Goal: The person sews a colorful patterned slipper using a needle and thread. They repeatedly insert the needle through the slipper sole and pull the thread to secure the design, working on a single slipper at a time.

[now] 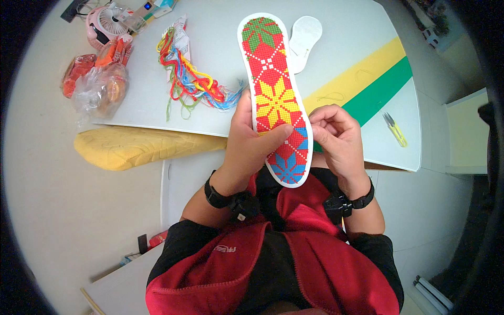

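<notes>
My left hand [252, 141] grips a cross-stitched insole [275, 98], its thumb across the lower front. The insole has a white rim, a red ground and green, yellow and blue star flowers. At its lower right edge is my right hand [334, 134], with thumb and forefinger pinched together; whether a needle or thread lies between them is too small to tell. A tangle of coloured embroidery floss [197, 80] lies on the table left of the insole. Behind it, to the upper right, lies a plain white insole [306, 37]. Yellow-handled thread snips [395, 130] rest near the table's right edge.
On the white table [212, 35] a yellow and green stripe runs at the right. A pink fan [108, 23] and plastic bags with wrapped food [102, 84] stand at the left. A yellow cushion [145, 145] sits below the table's near edge.
</notes>
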